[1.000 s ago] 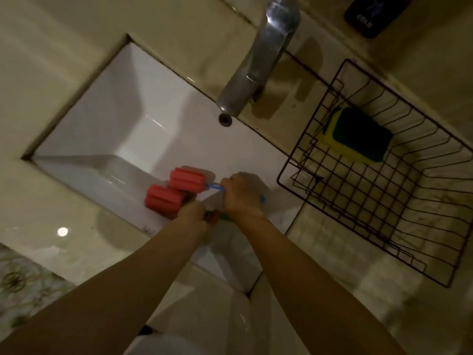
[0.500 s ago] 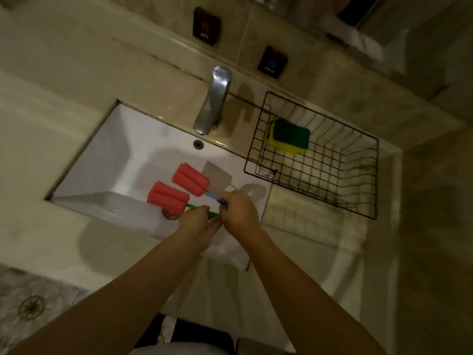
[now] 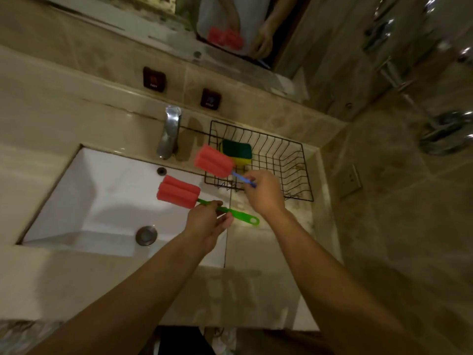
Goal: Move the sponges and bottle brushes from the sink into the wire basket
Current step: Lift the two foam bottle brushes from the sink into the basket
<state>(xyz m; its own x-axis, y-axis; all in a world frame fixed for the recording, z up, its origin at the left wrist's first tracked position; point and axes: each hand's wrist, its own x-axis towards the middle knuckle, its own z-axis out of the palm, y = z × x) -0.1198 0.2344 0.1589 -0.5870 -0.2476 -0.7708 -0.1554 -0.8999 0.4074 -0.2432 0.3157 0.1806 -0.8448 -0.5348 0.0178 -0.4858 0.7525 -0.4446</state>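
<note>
My left hand [image 3: 208, 222] grips the green handle of a bottle brush [image 3: 179, 192] whose red foam head hangs over the right part of the white sink [image 3: 84, 201]. A second bottle brush [image 3: 213, 161], blue-handled with a red foam head, is held in my right hand [image 3: 265, 192]; its head is above the left rim of the black wire basket [image 3: 294, 160]. Inside the basket, at its back left, lies a green and yellow sponge [image 3: 238, 151].
A chrome tap [image 3: 170, 134] stands behind the sink, just left of the basket. Two dark wall plates [image 3: 210, 98] sit on the tiled wall. A mirror [image 3: 243, 26] above reflects the brushes. The sink drain [image 3: 146, 235] lies below my left hand. Chrome fittings [image 3: 445, 131] are at far right.
Both hands have lifted the two brushes out of the sink and carried them right; the blue-handled brush now reaches the basket's left rim. The view has pulled back and up.
</note>
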